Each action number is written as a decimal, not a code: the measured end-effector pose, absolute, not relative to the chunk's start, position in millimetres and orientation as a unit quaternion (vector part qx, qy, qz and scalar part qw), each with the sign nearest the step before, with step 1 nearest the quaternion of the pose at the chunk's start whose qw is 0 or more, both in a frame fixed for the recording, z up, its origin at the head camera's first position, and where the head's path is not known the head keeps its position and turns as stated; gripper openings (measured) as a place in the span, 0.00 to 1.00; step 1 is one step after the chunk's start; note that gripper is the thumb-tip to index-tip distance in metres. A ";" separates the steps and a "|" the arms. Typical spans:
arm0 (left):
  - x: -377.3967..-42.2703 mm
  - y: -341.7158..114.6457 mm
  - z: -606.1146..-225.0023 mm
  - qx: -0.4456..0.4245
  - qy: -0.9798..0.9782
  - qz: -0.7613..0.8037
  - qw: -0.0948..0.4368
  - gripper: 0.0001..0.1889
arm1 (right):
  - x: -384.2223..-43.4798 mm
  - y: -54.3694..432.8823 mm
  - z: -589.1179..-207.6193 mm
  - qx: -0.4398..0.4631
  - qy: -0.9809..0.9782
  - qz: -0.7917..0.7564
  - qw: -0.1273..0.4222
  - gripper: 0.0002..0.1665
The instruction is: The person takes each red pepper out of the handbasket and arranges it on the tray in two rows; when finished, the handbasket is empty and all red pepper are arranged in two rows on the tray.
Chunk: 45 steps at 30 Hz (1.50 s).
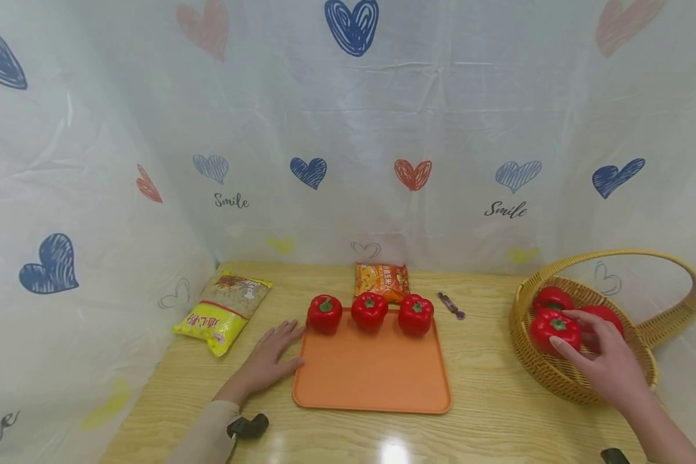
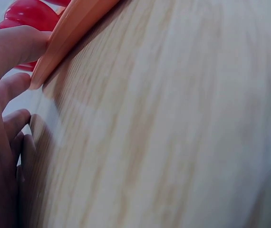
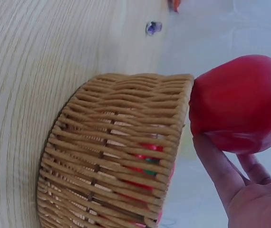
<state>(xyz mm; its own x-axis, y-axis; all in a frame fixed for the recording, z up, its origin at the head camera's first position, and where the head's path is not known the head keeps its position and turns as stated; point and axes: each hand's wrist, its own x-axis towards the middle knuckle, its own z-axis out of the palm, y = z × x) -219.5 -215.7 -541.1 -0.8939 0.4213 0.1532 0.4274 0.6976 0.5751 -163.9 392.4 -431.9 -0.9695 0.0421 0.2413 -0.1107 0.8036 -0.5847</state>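
My right hand (image 1: 611,364) grips a red bell pepper (image 1: 548,332) between thumb and fingers over the wicker basket (image 1: 548,377). In the right wrist view that held pepper (image 3: 242,104) is level with the rim or above it. More red peppers lie inside, partly hidden by the hand and the weave. On the other side my left hand (image 1: 269,361) rests beside the orange tray (image 1: 374,374), its thumb and fingertips at the tray's left edge. Three red bell peppers, among them the middle one (image 1: 369,312), stand in a row along the tray's far edge.
A yellow and clear food bag (image 1: 226,309) lies at the left. Behind the peppers is an orange snack packet (image 1: 381,281). A small dark-wrapped candy (image 1: 451,306) lies right of the tray. The basket's tall handle (image 1: 681,309) arches up, and a heart-printed curtain (image 1: 348,212) hangs behind the table.
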 end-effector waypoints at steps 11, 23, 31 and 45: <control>-218.9 -215.8 -540.2 -0.228 -0.921 -0.317 0.001 0.37 | -162.2 377.4 -430.3 0.035 -0.933 0.337 0.124 0.37; -218.7 -215.2 -539.0 -0.228 -0.921 -0.316 0.005 0.37 | -162.0 358.2 -432.7 0.047 -0.928 0.353 0.106 0.37; -218.8 -215.6 -540.0 -0.225 -0.922 -0.315 0.002 0.37 | -165.8 341.5 -439.9 0.072 -0.915 0.381 0.114 0.36; -218.8 -215.7 -540.6 -0.228 -0.921 -0.316 0.005 0.37 | -171.9 310.5 -453.6 0.088 -0.903 0.411 0.087 0.35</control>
